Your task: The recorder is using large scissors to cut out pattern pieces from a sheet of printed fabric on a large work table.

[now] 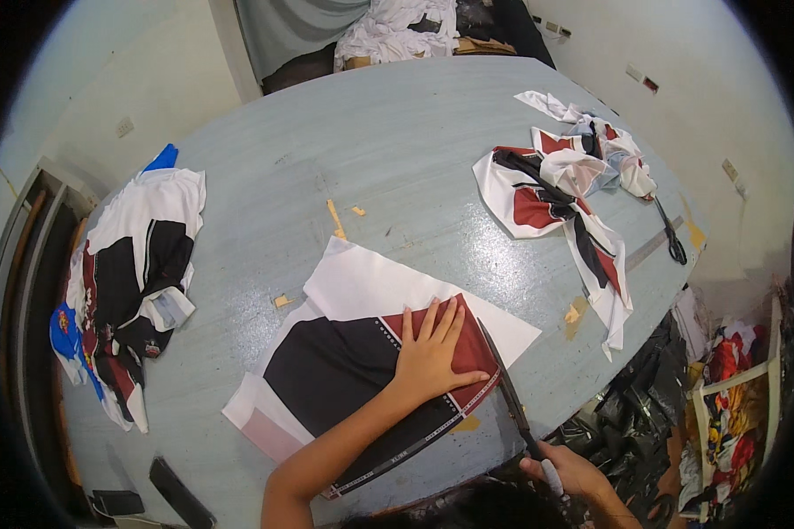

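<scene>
A printed fabric piece [335, 353] in black, dark red and white lies spread near the table's front edge. My left hand [432, 348] rests flat on its dark red and black part, fingers spread. At the lower right my right hand [573, 472] is closed round the handle of a pair of scissors [513, 407]. Their long dark blades point away from me along the right edge of the dark red section, beside my left thumb. White fabric extends past the blades on the right. The tips are hard to make out against the cloth.
Fabric pieces [115, 264] are heaped at the left, and cut scraps [538, 207] at the right. Another pair of scissors [673, 238] lies by a metal ruler [653, 245]. Two dark objects [178, 494] sit front left. Black plastic [626, 410] and a cloth-filled rack [732, 383] stand beyond the right edge.
</scene>
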A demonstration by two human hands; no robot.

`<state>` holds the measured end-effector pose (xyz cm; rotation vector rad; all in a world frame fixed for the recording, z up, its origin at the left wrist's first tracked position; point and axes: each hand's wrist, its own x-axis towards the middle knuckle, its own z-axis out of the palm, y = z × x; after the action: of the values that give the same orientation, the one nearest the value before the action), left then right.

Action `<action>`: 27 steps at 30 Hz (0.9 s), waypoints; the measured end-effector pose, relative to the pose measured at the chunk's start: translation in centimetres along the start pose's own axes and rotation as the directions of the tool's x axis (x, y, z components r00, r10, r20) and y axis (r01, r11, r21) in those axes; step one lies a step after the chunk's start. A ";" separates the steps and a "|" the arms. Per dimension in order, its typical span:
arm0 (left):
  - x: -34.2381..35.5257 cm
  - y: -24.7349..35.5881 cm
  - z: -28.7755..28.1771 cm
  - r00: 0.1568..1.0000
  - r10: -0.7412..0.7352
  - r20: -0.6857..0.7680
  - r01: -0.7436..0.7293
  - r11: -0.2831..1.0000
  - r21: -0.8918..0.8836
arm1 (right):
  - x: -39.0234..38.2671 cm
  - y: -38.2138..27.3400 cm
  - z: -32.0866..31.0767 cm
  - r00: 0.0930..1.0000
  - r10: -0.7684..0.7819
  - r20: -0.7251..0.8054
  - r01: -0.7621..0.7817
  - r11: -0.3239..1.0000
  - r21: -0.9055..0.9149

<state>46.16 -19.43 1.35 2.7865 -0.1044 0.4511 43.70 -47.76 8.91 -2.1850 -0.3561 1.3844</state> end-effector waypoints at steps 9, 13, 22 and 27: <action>0.0 -0.1 0.1 1.000 0.002 0.018 -0.002 0.999 -0.035 | -0.3 -0.5 0.1 0.998 0.017 -0.053 -0.019 0.999 -0.040; -0.1 -0.2 0.1 1.000 -0.004 0.025 0.005 0.999 -0.040 | -0.5 -0.7 0.1 0.996 0.032 -0.084 -0.037 0.998 -0.056; -0.1 -0.3 0.2 1.000 0.002 0.025 -0.001 0.999 -0.043 | -0.6 -0.3 0.2 0.993 -0.008 -0.120 0.000 0.998 -0.068; -0.1 -0.3 0.3 1.000 0.002 0.021 -0.002 0.999 -0.033 | -1.0 -1.1 0.0 0.992 -0.020 -0.121 0.014 0.999 -0.046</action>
<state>46.15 -19.20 0.96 2.7594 -0.1183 0.4168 43.33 -47.31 10.24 -2.2848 -0.3628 1.2386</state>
